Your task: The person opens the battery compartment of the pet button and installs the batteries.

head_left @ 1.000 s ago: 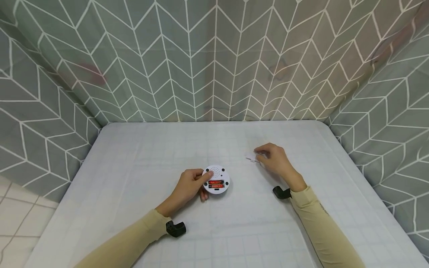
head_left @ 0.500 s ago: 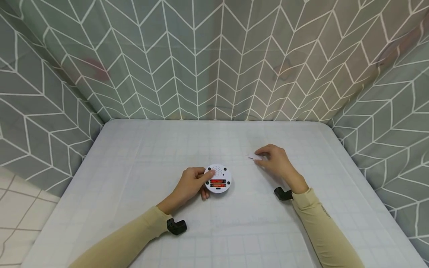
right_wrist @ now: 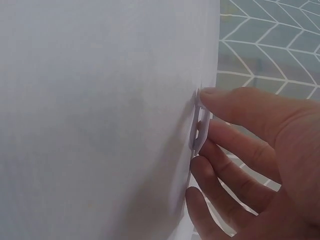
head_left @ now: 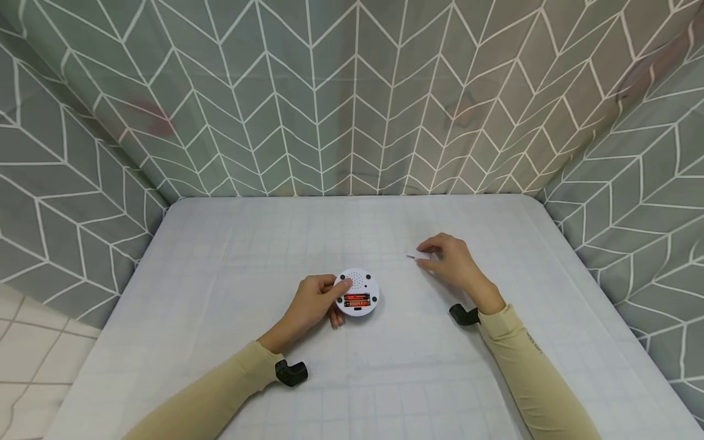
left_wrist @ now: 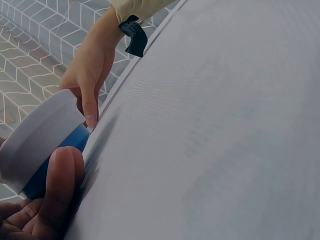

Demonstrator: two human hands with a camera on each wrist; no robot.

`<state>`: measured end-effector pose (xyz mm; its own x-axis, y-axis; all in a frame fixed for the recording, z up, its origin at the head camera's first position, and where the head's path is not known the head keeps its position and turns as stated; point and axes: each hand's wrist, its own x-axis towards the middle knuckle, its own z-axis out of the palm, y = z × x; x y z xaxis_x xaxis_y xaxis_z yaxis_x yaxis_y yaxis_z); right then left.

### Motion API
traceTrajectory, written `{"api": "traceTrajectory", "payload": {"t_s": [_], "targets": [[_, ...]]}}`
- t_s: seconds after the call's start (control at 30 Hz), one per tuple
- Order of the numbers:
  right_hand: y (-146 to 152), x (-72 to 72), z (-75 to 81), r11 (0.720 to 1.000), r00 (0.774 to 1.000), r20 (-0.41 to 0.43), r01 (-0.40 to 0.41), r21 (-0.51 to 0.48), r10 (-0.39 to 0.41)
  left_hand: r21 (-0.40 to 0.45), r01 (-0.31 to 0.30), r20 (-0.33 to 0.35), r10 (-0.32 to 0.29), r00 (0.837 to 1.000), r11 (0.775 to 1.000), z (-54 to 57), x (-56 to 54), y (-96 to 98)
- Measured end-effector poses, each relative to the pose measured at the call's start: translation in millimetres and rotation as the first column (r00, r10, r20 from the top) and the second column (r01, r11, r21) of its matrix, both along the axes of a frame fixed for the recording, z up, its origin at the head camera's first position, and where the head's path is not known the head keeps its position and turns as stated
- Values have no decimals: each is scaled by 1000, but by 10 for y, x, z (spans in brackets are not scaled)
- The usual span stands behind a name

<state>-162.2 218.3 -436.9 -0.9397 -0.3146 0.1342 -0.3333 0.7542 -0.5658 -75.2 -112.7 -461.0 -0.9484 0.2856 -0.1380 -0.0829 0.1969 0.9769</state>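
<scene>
My left hand (head_left: 316, 300) grips the left side of a round white battery-powered device (head_left: 359, 278), thumb on top and fingers beneath. Its upturned face has speaker holes, dark feet and an uncovered battery compartment with two red batteries (head_left: 357, 297) side by side. In the left wrist view the device's white wall (left_wrist: 42, 132) shows above a blue part (left_wrist: 40, 175). To the right of the device, my right hand (head_left: 448, 260) pinches a small white battery cover (right_wrist: 194, 131) between thumb and fingers, close to the tabletop. Part of the cover is hidden by the fingers.
Both hands work over a table with a white cloth (head_left: 264, 244). Patterned grey curtains (head_left: 330, 91) hang behind the table and on both sides. Dark wrist cameras (head_left: 291, 373) sit on both cuffs. Pale floor tiles (head_left: 38, 354) show at the lower left.
The cover has turned slightly in my right fingers, from edge-on to showing more of its flat side. My left hand and the device stay nearly still; the head view shifts a little.
</scene>
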Motion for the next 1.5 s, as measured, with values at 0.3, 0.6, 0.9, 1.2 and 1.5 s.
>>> {"api": "traceTrajectory", "payload": {"t_s": [0.3,0.6,0.9,1.2,1.5], "targets": [[14,6,-17,1000,1000,11,-4,-25,4,0,-10,-1,10,1000,1000,-22,-2,12],[-3,-1,-25,999,1000,5,-23,-28,23,0,-11,-4,11,1000,1000,-34,0,-9],[22,-15,-21,999,1000,15,-9,-34,10,-9,-5,-23,5,1000,1000,-40,-13,5],[64,-58,18,1000,1000,28,-4,-11,5,-7,4,-19,-5,1000,1000,-26,-61,37],[61,-90,12,999,1000,25,-18,-28,19,-18,-3,-11,3,1000,1000,-32,-76,15]]}}
